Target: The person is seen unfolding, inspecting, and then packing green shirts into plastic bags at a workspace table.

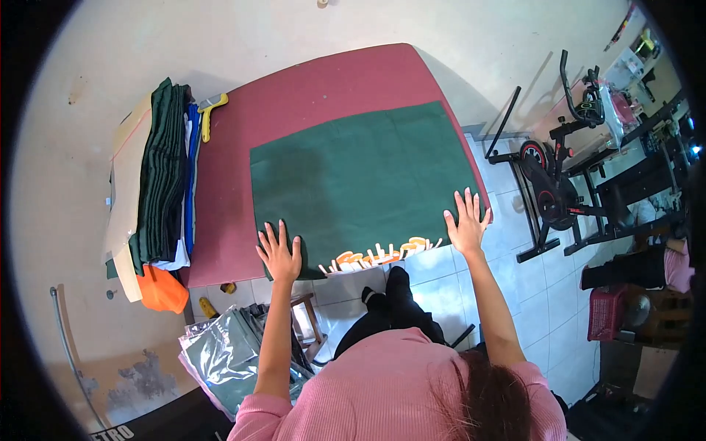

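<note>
A dark green fabric piece (358, 171) lies spread flat on a table with a dark red top (331, 82). White and orange printed shapes run along its near edge, which reaches the table's front. My left hand (280, 253) rests palm down on the near left corner, fingers spread. On the near right corner lies my right hand (468, 223), also flat with its fingers apart. Neither hand grips anything. A yellow and grey handled tool (208, 113) lies at the table's back left, beside a tall stack of folded dark green fabric (162, 176).
Brown card (129, 182) and orange material (161, 289) flank the stack. Plastic-wrapped green items (226, 347) sit at lower left, near a wooden stool (311, 320). An exercise bike (554, 182) stands to the right. Beyond it are a red basket (605, 313) and part of another person (656, 267).
</note>
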`<action>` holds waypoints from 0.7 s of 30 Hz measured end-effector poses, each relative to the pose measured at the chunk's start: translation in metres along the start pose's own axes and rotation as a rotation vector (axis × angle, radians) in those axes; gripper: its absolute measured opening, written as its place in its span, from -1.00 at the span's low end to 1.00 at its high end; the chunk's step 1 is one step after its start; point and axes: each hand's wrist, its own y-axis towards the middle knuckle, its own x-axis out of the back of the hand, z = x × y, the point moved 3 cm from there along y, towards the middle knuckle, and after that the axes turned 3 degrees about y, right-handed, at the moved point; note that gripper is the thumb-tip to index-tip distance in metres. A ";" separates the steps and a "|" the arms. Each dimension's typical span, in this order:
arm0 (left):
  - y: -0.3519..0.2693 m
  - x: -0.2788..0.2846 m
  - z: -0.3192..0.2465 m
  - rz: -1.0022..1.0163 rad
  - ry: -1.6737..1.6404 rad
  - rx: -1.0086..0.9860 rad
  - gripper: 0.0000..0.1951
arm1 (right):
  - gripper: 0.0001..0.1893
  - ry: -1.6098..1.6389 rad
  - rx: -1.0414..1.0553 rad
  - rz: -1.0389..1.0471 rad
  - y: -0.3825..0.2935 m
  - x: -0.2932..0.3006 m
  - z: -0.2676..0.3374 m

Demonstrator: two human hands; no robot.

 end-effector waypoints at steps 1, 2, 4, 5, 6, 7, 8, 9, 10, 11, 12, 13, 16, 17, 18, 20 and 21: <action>-0.001 0.001 -0.001 0.011 -0.005 0.006 -0.41 | -0.44 -0.003 -0.003 0.009 -0.001 0.000 -0.001; 0.000 -0.001 0.002 0.005 -0.008 0.000 -0.41 | -0.47 0.008 -0.002 0.003 -0.002 0.001 -0.001; 0.002 -0.004 0.022 -0.094 -0.222 0.031 -0.42 | -0.49 0.070 -0.006 0.001 -0.005 0.001 -0.002; -0.002 0.002 0.031 -0.360 -0.255 -0.031 -0.47 | -0.51 0.127 -0.013 0.006 -0.006 0.001 -0.003; -0.004 0.006 0.038 -0.333 -0.270 0.111 -0.51 | -0.56 0.249 -0.057 -0.041 -0.008 0.002 -0.011; -0.007 0.013 0.046 -0.308 -0.282 0.257 -0.54 | -0.59 0.238 -0.021 -0.223 -0.010 0.007 -0.014; -0.008 0.011 0.057 -0.296 -0.307 0.287 -0.57 | -0.60 0.286 -0.087 -0.281 -0.013 0.010 -0.022; -0.010 0.011 0.076 -0.291 -0.325 0.325 -0.60 | -0.60 0.345 -0.145 -0.335 -0.014 0.015 -0.022; -0.009 0.010 0.088 -0.233 -0.380 0.307 -0.67 | -0.60 0.303 -0.229 -0.334 -0.015 0.016 -0.026; -0.011 0.009 0.098 -0.247 -0.383 0.308 -0.67 | -0.60 0.261 -0.313 -0.332 -0.015 0.017 -0.030; -0.011 0.010 0.098 -0.132 -0.425 0.320 -0.70 | -0.66 0.228 -0.352 -0.342 -0.016 0.017 -0.036; -0.010 0.010 0.098 -0.025 -0.463 0.336 -0.73 | -0.66 0.232 -0.345 -0.356 -0.015 0.017 -0.041; -0.014 0.011 0.103 -0.021 -0.477 0.221 -0.75 | -0.85 0.201 -0.245 -0.362 -0.013 0.013 -0.048; -0.013 0.009 0.104 -0.035 -0.478 0.223 -0.75 | -0.85 0.209 -0.236 -0.368 -0.010 0.010 -0.051; -0.013 0.008 0.103 -0.070 -0.508 0.230 -0.77 | -0.88 0.194 -0.244 -0.364 -0.009 0.010 -0.051; -0.012 0.007 0.103 -0.110 -0.556 0.241 -0.81 | -0.90 0.192 -0.234 -0.377 -0.003 0.008 -0.052; -0.011 0.006 0.104 -0.115 -0.553 0.246 -0.81 | -0.90 0.198 -0.229 -0.375 0.000 0.008 -0.049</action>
